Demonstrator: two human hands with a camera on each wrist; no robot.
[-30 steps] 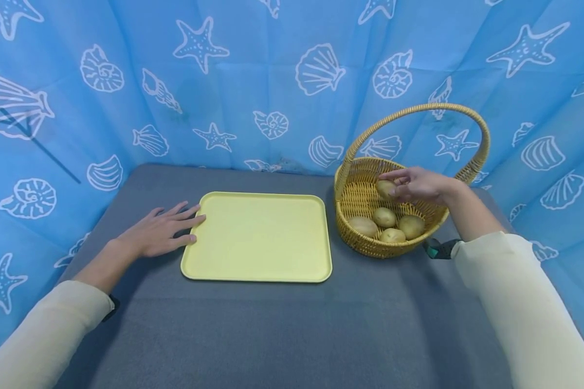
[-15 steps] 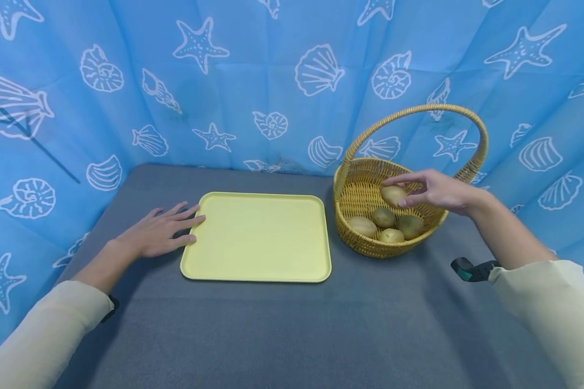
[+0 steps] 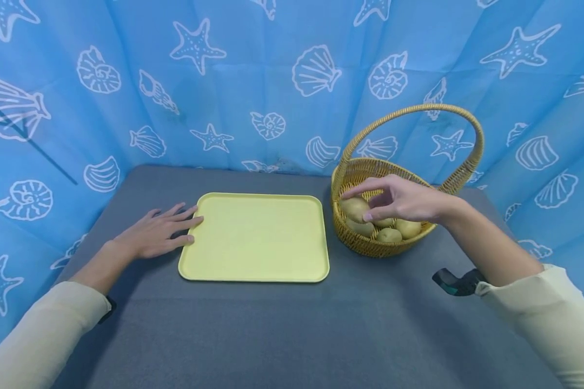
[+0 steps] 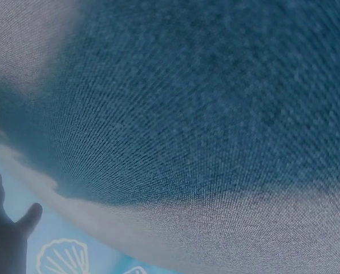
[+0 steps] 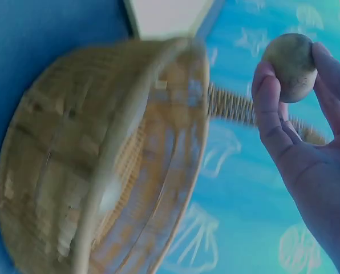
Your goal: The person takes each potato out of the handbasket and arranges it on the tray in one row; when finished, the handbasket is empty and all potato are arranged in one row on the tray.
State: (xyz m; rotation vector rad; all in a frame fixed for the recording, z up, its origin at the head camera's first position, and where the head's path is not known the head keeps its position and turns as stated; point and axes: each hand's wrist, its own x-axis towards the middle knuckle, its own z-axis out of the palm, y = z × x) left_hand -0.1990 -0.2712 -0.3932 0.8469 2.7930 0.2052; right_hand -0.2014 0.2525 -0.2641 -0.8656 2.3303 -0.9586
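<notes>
My right hand [image 3: 399, 200] pinches a potato [image 3: 354, 208] between thumb and fingers, over the left part of a wicker basket [image 3: 365, 247]. In the right wrist view the same potato [image 5: 291, 67] is held up above the blurred basket [image 5: 50, 154]. Several more potatoes lie in the basket, among them one at the front [image 3: 389, 235]; the hand and held potato partly cover others. Fingers spread and fairly straight, my left hand [image 3: 158, 232] rests on the left edge of a yellow tray [image 3: 255, 237]. The left wrist view shows part of that hand [image 4: 7, 228], dark at the corner.
The basket's tall arched handle [image 3: 418, 108] rises over its opening. A grey cloth [image 3: 272, 329] covers the table, and a blue curtain [image 3: 267, 75] with white shells and starfish hangs behind it. The tray lies left of the basket.
My right hand has moved left with the potato, from the basket's back middle toward its left rim. The left hand stays on the tray's edge.
</notes>
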